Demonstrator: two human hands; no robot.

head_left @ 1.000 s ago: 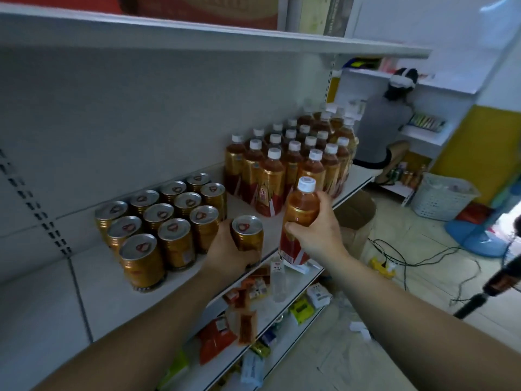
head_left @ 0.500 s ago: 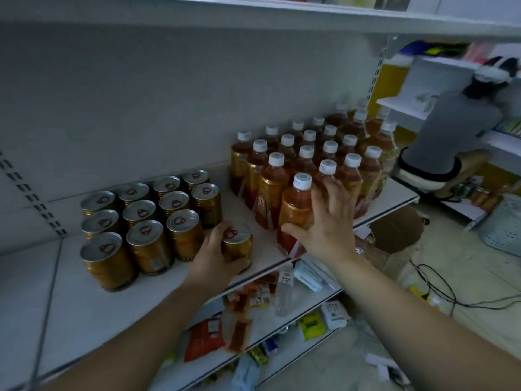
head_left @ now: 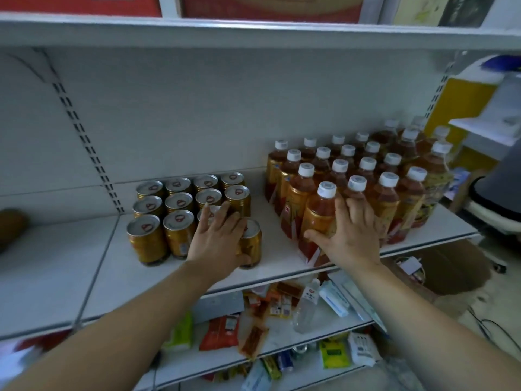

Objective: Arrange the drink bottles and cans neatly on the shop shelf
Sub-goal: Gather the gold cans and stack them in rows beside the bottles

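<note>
A block of gold cans [head_left: 180, 210] stands on the white shelf [head_left: 84, 266] at centre left. My left hand [head_left: 218, 239] lies over the front right gold can [head_left: 251, 245], thumb below it and fingers spread across the cans behind. To the right stands a block of amber tea bottles [head_left: 363, 176] with white caps. My right hand [head_left: 348, 235] presses flat against the front tea bottle [head_left: 320, 218] near the shelf edge, fingers apart and reaching onto the bottle beside it.
A higher shelf [head_left: 253, 32] carries red cartons. Below, a lower shelf [head_left: 282, 342] holds loose snack packets, a clear bottle [head_left: 306, 309] and small boxes. A cardboard box [head_left: 448, 266] sits on the floor at right. A brown object [head_left: 11, 225] lies at far left.
The can and the bottle have been set down on the shelf against their groups. Both hands have loosened from a full grip to spread fingers. The view has swung left.
</note>
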